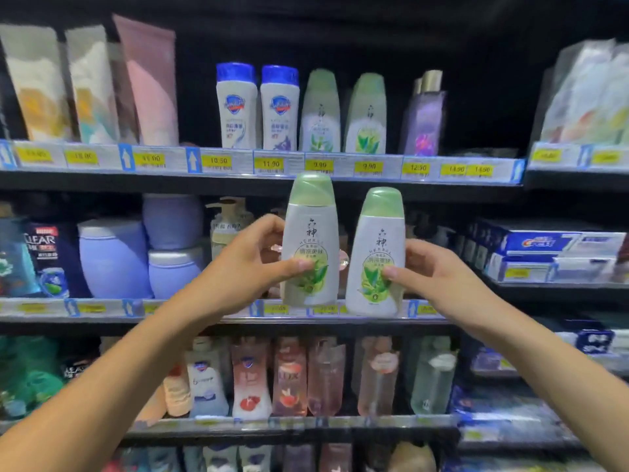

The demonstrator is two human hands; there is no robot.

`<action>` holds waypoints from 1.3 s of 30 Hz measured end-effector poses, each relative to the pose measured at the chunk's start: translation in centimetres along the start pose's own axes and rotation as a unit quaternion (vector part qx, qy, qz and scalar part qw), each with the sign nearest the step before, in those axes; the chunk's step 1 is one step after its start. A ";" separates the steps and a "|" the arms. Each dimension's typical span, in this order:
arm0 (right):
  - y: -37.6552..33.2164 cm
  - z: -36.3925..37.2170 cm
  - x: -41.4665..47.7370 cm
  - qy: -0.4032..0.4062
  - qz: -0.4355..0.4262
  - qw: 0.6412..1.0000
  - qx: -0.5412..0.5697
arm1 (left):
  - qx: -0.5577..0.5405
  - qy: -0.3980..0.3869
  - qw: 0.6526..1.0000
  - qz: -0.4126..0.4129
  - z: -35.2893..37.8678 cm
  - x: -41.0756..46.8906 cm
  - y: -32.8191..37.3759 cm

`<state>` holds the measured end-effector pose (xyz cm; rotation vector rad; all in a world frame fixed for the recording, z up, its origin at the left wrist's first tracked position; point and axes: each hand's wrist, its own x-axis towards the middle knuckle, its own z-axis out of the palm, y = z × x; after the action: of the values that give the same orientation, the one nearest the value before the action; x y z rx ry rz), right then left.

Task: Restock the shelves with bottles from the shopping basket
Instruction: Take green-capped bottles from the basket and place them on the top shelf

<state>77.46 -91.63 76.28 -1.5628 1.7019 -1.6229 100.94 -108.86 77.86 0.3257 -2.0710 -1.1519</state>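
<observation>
Head view: two green-capped bottles are held upright at the centre, in front of the middle shelf (102,308). The left hand (252,264) grips the left bottle (311,240) with the thumb across the label; the fingers curl round its side, tips hidden behind it. The right hand (432,270) grips the right bottle (377,253) the same way, its fingers out of sight. The two bottles are just beside each other, apparently not touching. Both forearms are cut off, at 7 and 5 o'clock.

At 12 o'clock on the top shelf (238,163) stand two matching bottles (320,114), with two blue-capped bottles (258,107) at their 9 o'clock and one purple bottle (423,120) at their 3 o'clock. The pink bottles (323,379) at 6 o'clock are too blurred to count. Toothpaste boxes (544,243) at 3 o'clock run off the frame.
</observation>
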 end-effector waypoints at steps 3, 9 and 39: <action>-2.5 -1.5 1.5 0.013 -0.033 0.999 -0.016 | 0.022 0.004 0.999 0.023 -0.2 1.9 2.6; -7.5 -3.9 4.9 0.021 -0.078 0.996 -0.031 | 0.035 0.021 0.998 0.041 -1.1 4.5 6.3; -10.2 -5.6 16.6 0.055 -0.073 0.970 -0.224 | 0.063 0.065 0.996 0.025 -4.4 5.9 3.4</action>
<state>71.86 -100.18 93.80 -1.8658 2.1769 -1.4830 100.34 -112.81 84.85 0.3965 -2.0297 -0.9470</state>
